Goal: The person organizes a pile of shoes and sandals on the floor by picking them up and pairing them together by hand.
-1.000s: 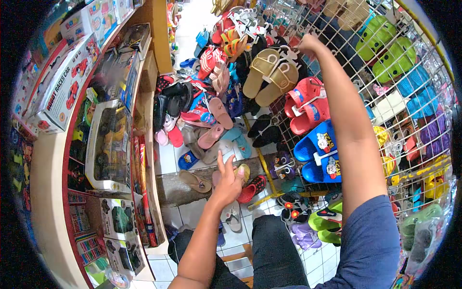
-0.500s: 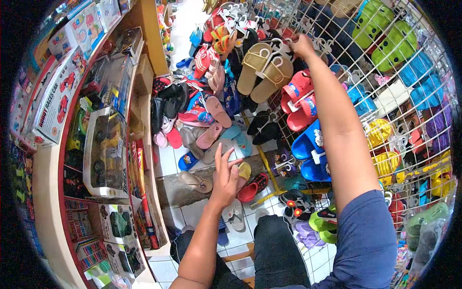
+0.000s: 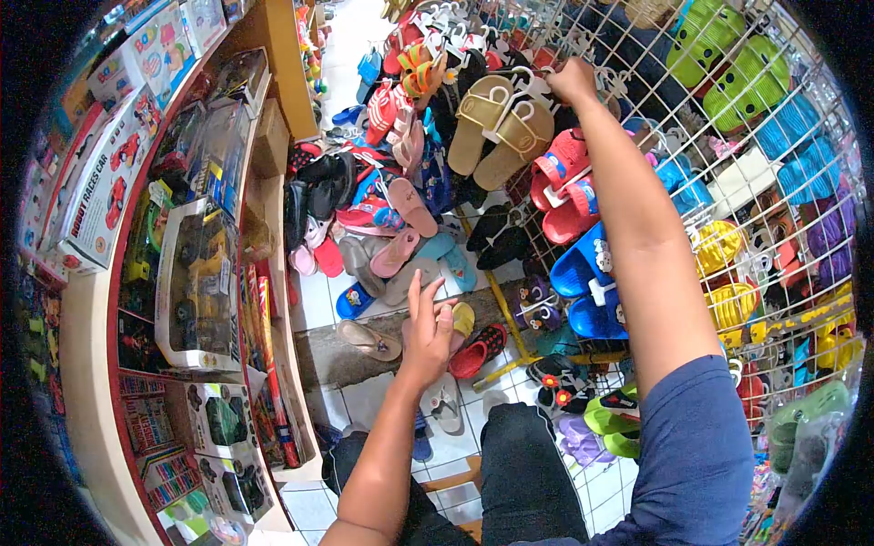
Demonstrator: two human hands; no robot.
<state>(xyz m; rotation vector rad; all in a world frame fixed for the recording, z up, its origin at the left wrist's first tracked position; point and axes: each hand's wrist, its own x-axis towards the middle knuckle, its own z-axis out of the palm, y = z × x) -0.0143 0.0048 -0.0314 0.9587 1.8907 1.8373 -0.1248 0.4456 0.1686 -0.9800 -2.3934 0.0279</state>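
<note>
My right hand (image 3: 574,84) is raised at the wire rack (image 3: 637,55), its fingers curled at the top beside the hanger of the tan sandals (image 3: 523,136); what the fingertips hold is too small to make out. Under that hand hang red sandals (image 3: 566,177) and blue sandals (image 3: 583,282). My left hand (image 3: 428,332) is held in the air over the floor, fingers apart and holding nothing. Below and around it lie a yellow slipper (image 3: 462,320), a red and black clog (image 3: 478,352) and a beige sandal (image 3: 369,340).
A heap of mixed footwear (image 3: 364,191) lies ahead on the tiled floor (image 3: 364,400). Shelves of boxed toys (image 3: 196,291) stand along the left. More footwear, including green slippers (image 3: 746,82) and yellow clogs (image 3: 731,308), hangs on the rack at the right.
The view has shifted very slightly. Both hands keep nearly the same place and shape, and the tan sandals hang almost as before.
</note>
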